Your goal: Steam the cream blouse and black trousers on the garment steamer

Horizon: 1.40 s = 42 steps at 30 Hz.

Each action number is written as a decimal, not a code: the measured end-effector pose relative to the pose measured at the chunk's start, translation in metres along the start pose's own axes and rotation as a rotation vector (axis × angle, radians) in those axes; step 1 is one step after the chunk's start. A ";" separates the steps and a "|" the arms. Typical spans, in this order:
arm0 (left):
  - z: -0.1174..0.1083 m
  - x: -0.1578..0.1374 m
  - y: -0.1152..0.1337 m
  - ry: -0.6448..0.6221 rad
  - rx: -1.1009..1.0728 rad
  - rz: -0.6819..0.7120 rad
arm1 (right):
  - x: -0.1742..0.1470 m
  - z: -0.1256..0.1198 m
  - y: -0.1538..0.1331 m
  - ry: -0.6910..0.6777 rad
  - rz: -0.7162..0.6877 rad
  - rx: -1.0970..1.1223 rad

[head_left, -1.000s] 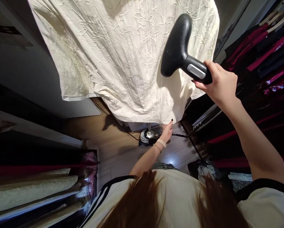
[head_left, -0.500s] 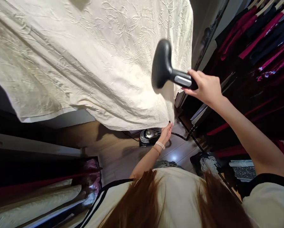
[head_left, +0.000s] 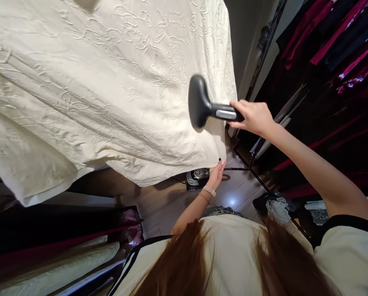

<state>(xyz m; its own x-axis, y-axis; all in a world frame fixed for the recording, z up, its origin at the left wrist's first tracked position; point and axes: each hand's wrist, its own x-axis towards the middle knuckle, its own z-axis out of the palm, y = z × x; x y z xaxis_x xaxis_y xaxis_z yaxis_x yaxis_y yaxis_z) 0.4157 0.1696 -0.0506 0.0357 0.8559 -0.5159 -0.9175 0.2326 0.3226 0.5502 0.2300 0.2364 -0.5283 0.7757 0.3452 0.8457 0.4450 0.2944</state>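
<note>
A cream garment (head_left: 110, 82) with raised floral embroidery hangs in front of me, its surface creased in long folds. My right hand (head_left: 253, 117) is wrapped round the grip of a black garment steamer head (head_left: 199, 102). The broad face of the steamer lies against or just over the cloth near its right edge; I cannot tell if they touch. Lower down, my left hand (head_left: 215, 174) pinches the garment's bottom corner and pulls it taut. That wrist has a pale band and a thin bracelet.
On the floor behind the hem stands the steamer's base (head_left: 197, 179), with a dark hose (head_left: 238, 168) running right. Dark and magenta clothes (head_left: 325, 49) hang on a rack at right. More garments (head_left: 88, 255) hang at lower left. A crumpled bundle (head_left: 278, 209) lies on the floor.
My right hand has brought the steamer head lower and a little left over the cloth. My left hand still holds the corner. The view has shifted slightly.
</note>
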 end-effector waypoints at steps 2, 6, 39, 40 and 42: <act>0.000 0.001 -0.001 0.005 0.001 0.022 | -0.009 0.015 -0.002 -0.079 -0.060 -0.002; -0.002 0.002 -0.002 0.024 0.018 0.062 | -0.003 0.018 0.000 -0.047 -0.070 0.020; -0.043 -0.023 0.021 0.091 0.121 0.145 | 0.000 -0.001 -0.043 0.157 0.191 0.140; -0.042 -0.023 0.019 0.085 0.123 0.137 | -0.008 0.007 -0.047 0.135 0.181 0.148; -0.041 -0.023 0.017 0.073 0.127 0.122 | -0.026 0.025 -0.057 0.077 0.152 0.160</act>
<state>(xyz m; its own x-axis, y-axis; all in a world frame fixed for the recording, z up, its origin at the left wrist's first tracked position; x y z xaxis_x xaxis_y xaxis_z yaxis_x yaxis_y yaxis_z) 0.3831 0.1343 -0.0660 -0.1055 0.8467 -0.5215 -0.8559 0.1897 0.4811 0.5179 0.1959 0.1881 -0.3930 0.8057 0.4432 0.9138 0.3957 0.0910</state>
